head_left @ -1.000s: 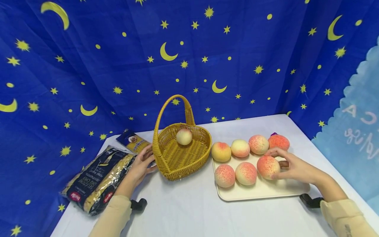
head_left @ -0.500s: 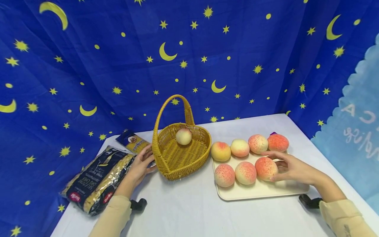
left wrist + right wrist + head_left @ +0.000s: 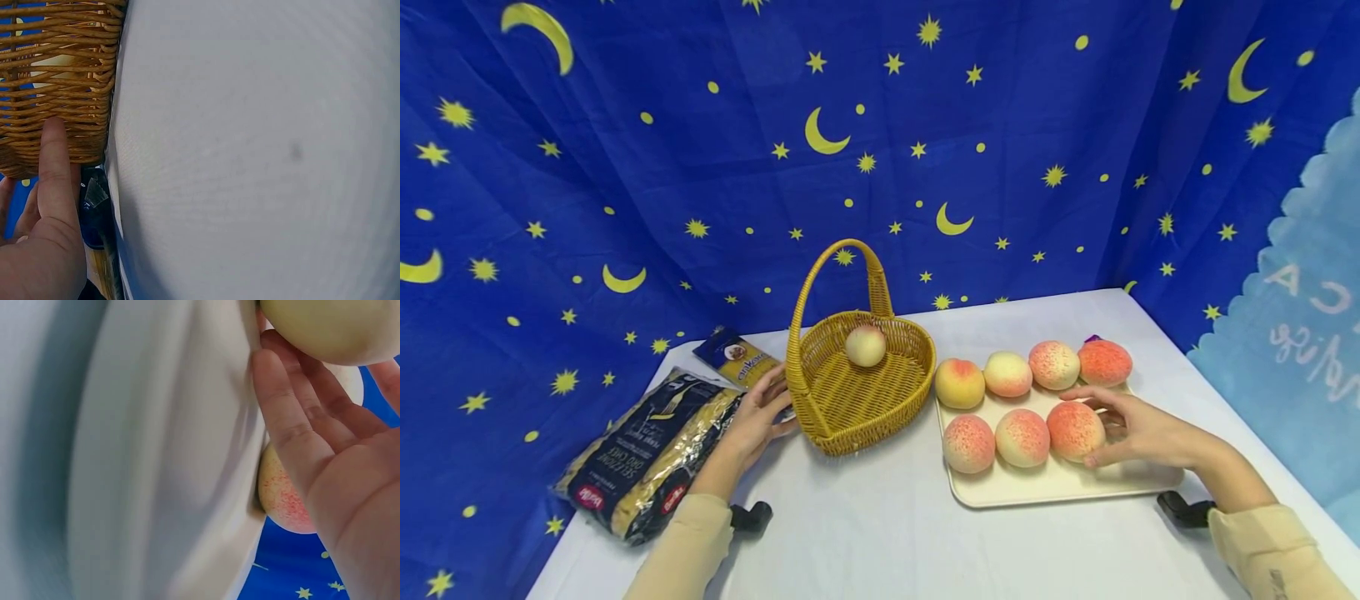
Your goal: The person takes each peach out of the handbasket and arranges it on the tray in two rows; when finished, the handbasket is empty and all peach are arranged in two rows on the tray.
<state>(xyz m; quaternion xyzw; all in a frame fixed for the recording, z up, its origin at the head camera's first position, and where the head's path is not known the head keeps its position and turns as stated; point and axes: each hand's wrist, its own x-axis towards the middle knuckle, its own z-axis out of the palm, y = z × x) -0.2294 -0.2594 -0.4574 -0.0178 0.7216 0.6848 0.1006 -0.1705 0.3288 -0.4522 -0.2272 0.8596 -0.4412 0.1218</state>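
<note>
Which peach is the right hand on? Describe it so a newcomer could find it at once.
On the white table, right of the wicker basket, a cream tray holds seven peaches. It is the front row's rightmost peach, the only one the right hand touches.

Head view looks down over the whole table (image 3: 880,533); both wrist views sit very close. Left shares the basket (image 3: 59,81); right shares the tray (image 3: 169,456).

Woven wicker basket (image 3: 857,392) looks rough and ribbed, the peaches (image 3: 1075,430) matt and speckled like foam, the cream tray (image 3: 1060,487) smooth matt plastic, the tablecloth (image 3: 880,542) fine-weave white cloth, the pasta bag (image 3: 640,454) at left glossy crinkled film, the starry backdrop (image 3: 700,167) matt cloth.
</note>
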